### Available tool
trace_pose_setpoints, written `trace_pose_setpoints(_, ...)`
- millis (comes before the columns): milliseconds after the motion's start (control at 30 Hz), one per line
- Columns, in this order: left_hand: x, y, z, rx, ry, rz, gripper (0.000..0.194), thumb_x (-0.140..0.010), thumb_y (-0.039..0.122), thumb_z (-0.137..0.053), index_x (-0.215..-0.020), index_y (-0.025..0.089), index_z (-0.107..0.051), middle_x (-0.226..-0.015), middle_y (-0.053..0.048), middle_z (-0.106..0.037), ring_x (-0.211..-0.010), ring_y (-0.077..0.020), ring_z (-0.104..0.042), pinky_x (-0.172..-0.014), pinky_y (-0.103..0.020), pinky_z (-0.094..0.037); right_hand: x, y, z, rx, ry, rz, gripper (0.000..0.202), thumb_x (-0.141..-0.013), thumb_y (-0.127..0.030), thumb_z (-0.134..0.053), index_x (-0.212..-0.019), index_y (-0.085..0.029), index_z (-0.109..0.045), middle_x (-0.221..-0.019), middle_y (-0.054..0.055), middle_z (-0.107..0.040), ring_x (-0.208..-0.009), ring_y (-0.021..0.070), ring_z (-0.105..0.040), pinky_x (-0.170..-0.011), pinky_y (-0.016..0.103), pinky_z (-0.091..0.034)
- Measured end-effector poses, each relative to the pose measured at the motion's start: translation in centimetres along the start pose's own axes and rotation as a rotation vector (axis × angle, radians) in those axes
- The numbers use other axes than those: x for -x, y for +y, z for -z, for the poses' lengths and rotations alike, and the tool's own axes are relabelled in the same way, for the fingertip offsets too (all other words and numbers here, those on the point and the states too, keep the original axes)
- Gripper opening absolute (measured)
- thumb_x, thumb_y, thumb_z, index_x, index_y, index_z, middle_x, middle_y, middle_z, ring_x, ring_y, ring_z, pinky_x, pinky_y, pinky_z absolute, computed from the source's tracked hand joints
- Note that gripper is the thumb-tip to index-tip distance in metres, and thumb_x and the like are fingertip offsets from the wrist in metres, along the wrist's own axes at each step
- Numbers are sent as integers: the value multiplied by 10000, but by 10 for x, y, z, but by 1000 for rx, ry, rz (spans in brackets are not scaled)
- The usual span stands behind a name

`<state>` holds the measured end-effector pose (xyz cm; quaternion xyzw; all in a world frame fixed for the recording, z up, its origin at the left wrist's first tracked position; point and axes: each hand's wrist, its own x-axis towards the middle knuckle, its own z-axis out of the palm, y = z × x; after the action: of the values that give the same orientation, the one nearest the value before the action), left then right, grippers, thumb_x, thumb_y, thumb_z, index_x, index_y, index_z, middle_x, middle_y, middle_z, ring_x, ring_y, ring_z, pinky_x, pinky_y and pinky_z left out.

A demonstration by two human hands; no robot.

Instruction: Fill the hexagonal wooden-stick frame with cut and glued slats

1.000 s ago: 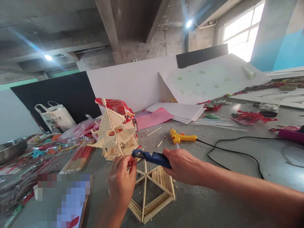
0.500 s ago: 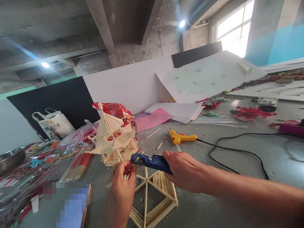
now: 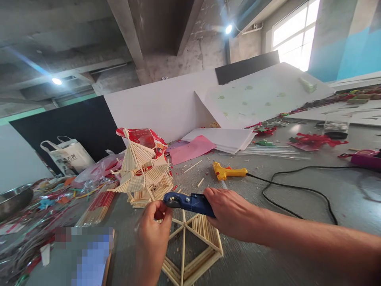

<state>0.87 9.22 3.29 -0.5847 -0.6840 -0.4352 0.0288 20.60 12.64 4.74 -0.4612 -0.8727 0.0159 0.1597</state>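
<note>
My right hand (image 3: 228, 208) is wrapped round a blue hand cutter (image 3: 193, 202) with a rounded jaw end pointing left. At that jaw, my left hand (image 3: 156, 226) has thumb and fingers pinched together; what they hold is hidden. Beneath the cutter lies a flat wooden stick frame (image 3: 204, 258), with spokes meeting at a centre and some sections filled with parallel sticks. Just beyond my left hand stands a tiered, pagoda-like stick model (image 3: 139, 159) with a pointed roof.
A yellow glue gun (image 3: 229, 171) rests beyond my right hand, its black cord (image 3: 285, 186) looping right. Bundled sticks (image 3: 99, 204) in plastic lie left, near scattered scraps and a metal bowl (image 3: 16, 200). Pink paper (image 3: 192, 150) and white boards (image 3: 223, 139) sit behind.
</note>
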Motion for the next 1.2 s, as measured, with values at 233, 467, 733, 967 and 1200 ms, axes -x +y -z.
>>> trace_pose_setpoints(233, 0, 1, -2, 41, -43, 48, 230, -704, 441, -540, -653, 218, -564, -568, 14, -587, -541, -158, -544, -566, -241, -371, 1, -5, 2, 11, 5, -63, 100, -732, -214, -484, -788, -135, -512, -680, 54, -585, -564, 138, -535, -505, 267, -232)
trace_pose_setpoints(467, -3, 2, -4, 176, -144, 129, 234, -681, 442, -573, -683, 208, -581, -584, 12, -625, -543, -158, -554, -550, -242, -381, 0, -4, 2, 58, 12, -24, 126, -738, -232, -474, -817, -139, -500, -772, 86, -595, -667, 179, -567, -573, 279, -333)
trace_pose_setpoints(733, -2, 3, -7, 282, -140, 192, 266, -662, 451, -589, -718, 191, -601, -644, -10, -664, -614, -184, -592, -600, -268, -400, 0, -5, -1, 73, 26, -49, 128, -756, -227, -441, -826, -142, -505, -730, 78, -614, -620, 188, -594, -510, 267, -313)
trace_pose_setpoints(967, -1, 8, -9, 349, -122, 208, 264, -646, 440, -605, -670, 177, -591, -588, 1, -625, -561, -167, -557, -567, -262, -382, -3, -6, 1, 124, -56, -110, 153, -753, -212, -434, -848, -142, -531, -661, 89, -631, -601, 224, -626, -482, 266, -316)
trace_pose_setpoints(1200, -6, -4, -15, 478, -188, 247, 270, -617, 406, -639, -687, 148, -599, -601, -8, -610, -573, -152, -529, -572, -256, -387, -5, -7, -3, 151, -63, -120, 164, -765, -195, -423, -863, -140, -543, -699, 103, -648, -629, 250, -638, -498, 280, -331)
